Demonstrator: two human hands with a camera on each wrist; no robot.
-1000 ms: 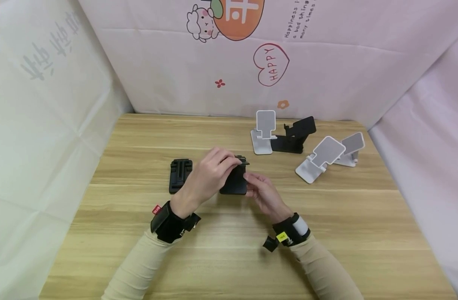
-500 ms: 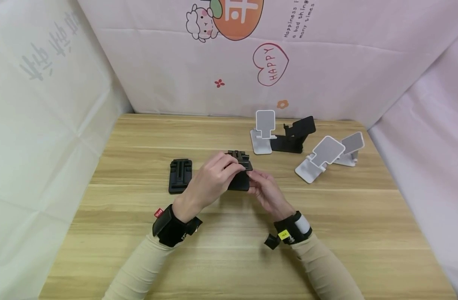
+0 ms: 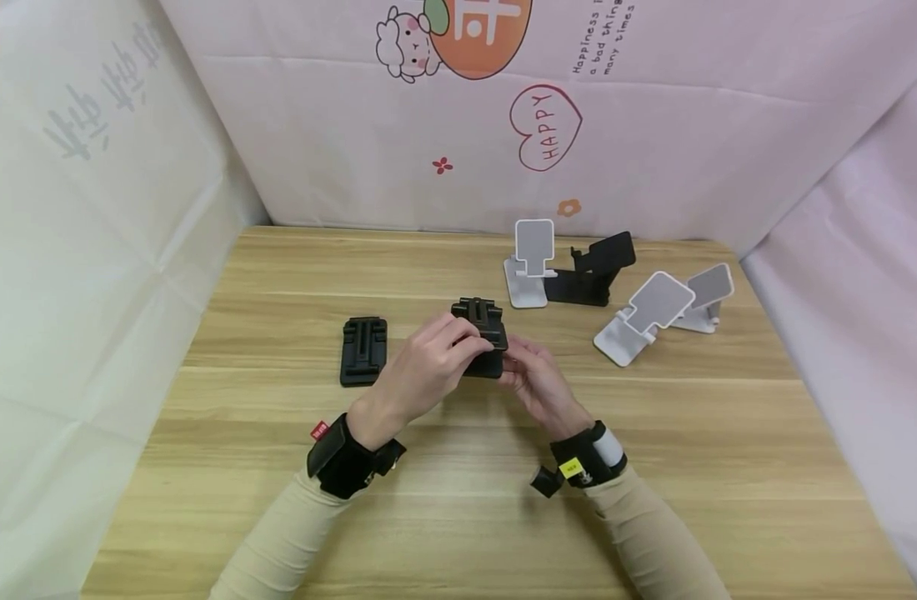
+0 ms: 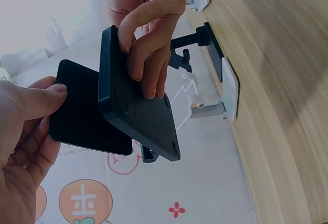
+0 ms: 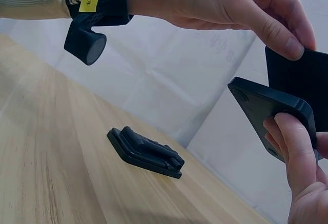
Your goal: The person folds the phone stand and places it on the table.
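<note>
1. Head view: the left hand (image 3: 428, 357) partly hides a black stand (image 3: 479, 312) raised above the wooden table (image 3: 458, 525).
2. Its fingers pinch the plate (image 4: 87, 114); the right hand (image 3: 541, 387) grips the base (image 4: 136, 106), seemingly to control each part separately.
3. A folded stand (image 3: 364, 350) lies left; four unfolded stands (image 3: 659, 302) occupy the far right.

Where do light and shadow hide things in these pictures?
Head view: pale sheen on the light-brown wooden table; left wrist view: white cloth washed out at upper left, soft shadows on the table, little surface detail on the held black two-plate stand; right wrist view: faint shadow low down.
</note>
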